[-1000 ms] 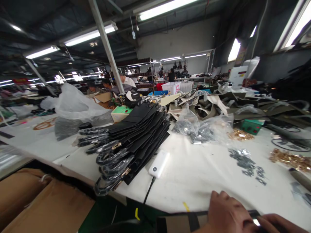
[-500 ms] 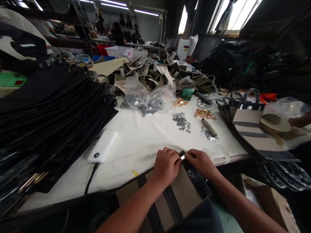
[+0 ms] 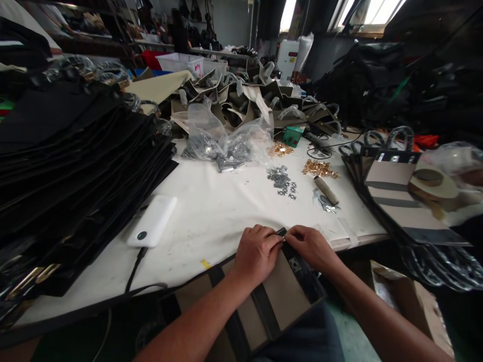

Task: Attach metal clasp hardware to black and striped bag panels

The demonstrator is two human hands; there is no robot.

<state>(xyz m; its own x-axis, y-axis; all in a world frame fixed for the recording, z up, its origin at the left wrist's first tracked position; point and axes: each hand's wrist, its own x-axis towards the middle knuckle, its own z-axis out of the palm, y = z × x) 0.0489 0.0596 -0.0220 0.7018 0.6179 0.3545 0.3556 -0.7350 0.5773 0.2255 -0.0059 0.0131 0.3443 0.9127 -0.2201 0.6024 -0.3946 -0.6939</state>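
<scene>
A striped bag panel [image 3: 286,286], beige with dark bands, leans from my lap against the table edge. My left hand [image 3: 255,255] is closed on its upper edge, thumb and fingers pressed together near the far corner. Opposite it, my right hand [image 3: 311,247] pinches at the same corner, the fingertips of both hands almost meeting. Between them shows a bit of a small shiny metal piece [image 3: 284,239], mostly covered by fingers. A flat metal plate [image 3: 295,265] with holes sits on the panel's dark edge strip, just below my right hand.
Loose metal plates [image 3: 279,177], gold-coloured fittings [image 3: 320,168] and a grey-brown rod [image 3: 326,190] lie on the white table. A white power bank [image 3: 153,221] with a cable is at left, beside stacked black bag pieces [image 3: 83,171]. Striped bags [image 3: 392,173] hang over the right edge.
The view has tilted down slightly, so the table things sit higher. Both hands stay at the panel's corner; the fingers have closed in and cover more of the shiny metal piece.
</scene>
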